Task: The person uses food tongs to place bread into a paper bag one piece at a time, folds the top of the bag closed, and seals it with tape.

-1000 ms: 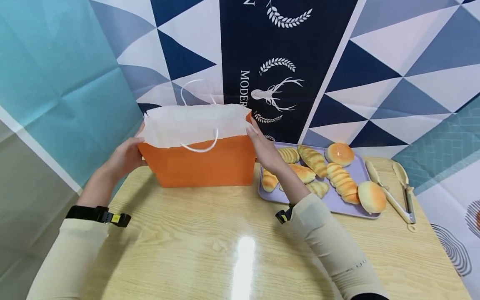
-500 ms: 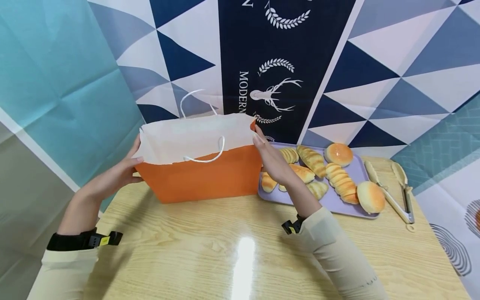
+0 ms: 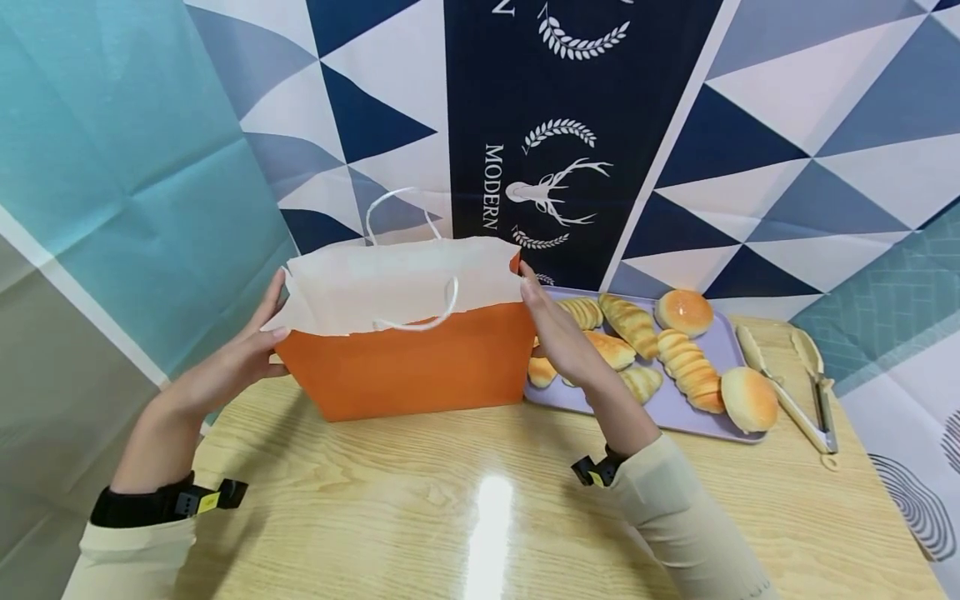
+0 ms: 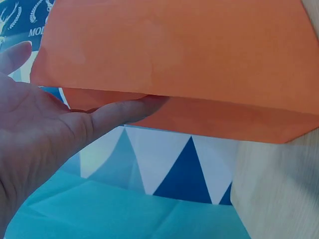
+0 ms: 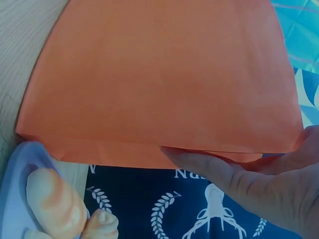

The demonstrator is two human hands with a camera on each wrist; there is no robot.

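Left hand [image 3: 225,364]: we hold the orange paper bag [image 3: 412,367] by one end.
Right hand [image 3: 562,337]: we hold the other end.

white "MODERN" lettering [image 3: 492,187], turned sideways, on the dark backdrop panel [image 3: 570,87], deer-head emblem [image 3: 551,193] beside it, letter "N" [image 3: 504,8] above

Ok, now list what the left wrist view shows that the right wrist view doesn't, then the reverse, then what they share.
Only the left wrist view shows the left hand, at one side of the orange bag.

Only the right wrist view shows the right hand, plus part of the purple tray with bread on it.

Both show the bag, the wooden table and the patterned backdrop with white lettering.
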